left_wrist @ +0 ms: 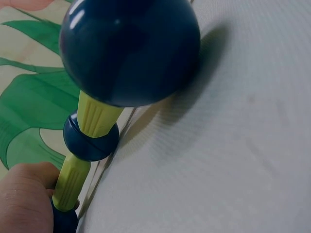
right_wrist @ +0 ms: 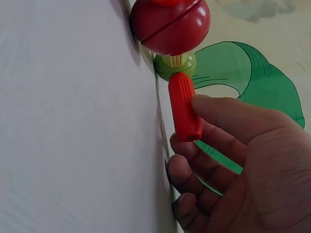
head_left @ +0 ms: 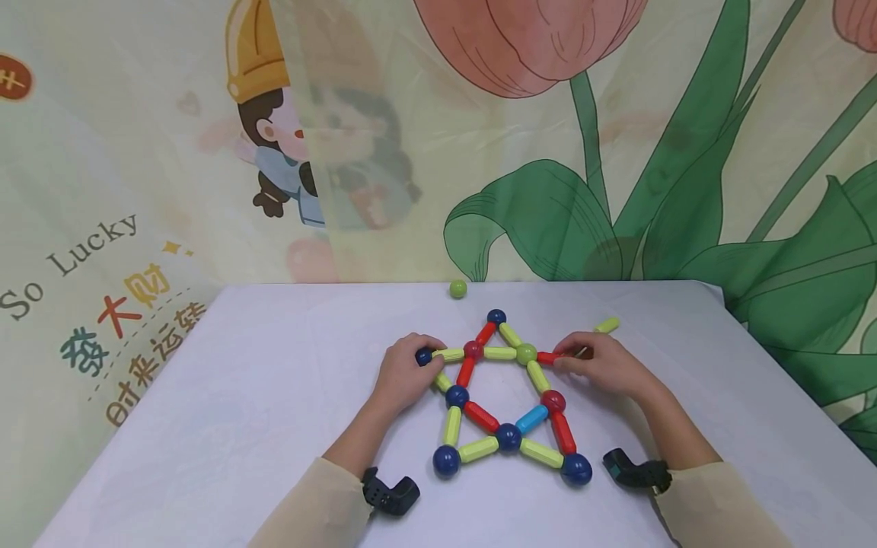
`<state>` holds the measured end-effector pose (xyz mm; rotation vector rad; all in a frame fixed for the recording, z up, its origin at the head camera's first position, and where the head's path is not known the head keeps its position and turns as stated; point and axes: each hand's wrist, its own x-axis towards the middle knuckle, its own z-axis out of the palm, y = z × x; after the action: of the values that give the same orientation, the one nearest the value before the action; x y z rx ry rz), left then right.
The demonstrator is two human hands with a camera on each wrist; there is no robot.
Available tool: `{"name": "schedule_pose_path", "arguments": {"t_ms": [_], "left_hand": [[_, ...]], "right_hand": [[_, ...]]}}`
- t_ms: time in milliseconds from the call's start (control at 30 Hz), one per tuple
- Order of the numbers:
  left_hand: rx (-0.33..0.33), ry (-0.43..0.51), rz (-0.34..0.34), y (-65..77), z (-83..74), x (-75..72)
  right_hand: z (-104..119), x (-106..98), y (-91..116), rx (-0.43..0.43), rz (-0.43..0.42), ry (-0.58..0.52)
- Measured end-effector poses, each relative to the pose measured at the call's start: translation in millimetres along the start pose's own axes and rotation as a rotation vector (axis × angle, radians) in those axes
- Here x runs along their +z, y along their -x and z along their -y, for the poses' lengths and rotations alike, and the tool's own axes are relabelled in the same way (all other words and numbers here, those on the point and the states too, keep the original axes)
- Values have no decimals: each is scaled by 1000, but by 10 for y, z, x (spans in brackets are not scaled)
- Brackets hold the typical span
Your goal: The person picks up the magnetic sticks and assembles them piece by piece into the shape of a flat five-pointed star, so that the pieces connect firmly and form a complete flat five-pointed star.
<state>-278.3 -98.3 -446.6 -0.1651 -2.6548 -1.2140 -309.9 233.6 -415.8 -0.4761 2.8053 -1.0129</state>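
Observation:
A star-shaped frame of magnetic rods and balls lies flat on the table. My left hand (head_left: 406, 373) grips the dark blue ball (head_left: 424, 356) at its left corner, where two yellow-green rods meet. With thumb and fingertips, my right hand (head_left: 606, 364) pinches a red rod (right_wrist: 183, 104). One end of that rod meets the green ball (head_left: 526, 354); its other end is free in the right wrist view. Below it sits a red ball (head_left: 553, 402), joined to the green ball by a yellow-green rod (head_left: 537, 377).
A loose green ball (head_left: 457, 288) sits at the table's back edge. Beyond my right hand lies a loose yellow-green rod (head_left: 607, 325). The white table (head_left: 226, 426) ends at a printed cloth backdrop (head_left: 384, 251). Each wrist carries a black camera (head_left: 392, 493).

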Motion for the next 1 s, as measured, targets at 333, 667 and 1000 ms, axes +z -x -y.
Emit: {"name": "schedule_pose_path", "arguments": {"t_ms": [333,667,1000], "left_hand": [[9,-1,-1,5,8,-7],[10,1,2,4,0,-15],[16,-1,0,14,-29,-32]], "right_hand": [[-50,-59,24,36,-46,-63],[-107,-103,42,124,-211,-95],[-226,-172,52,215,-353,-70]]}}
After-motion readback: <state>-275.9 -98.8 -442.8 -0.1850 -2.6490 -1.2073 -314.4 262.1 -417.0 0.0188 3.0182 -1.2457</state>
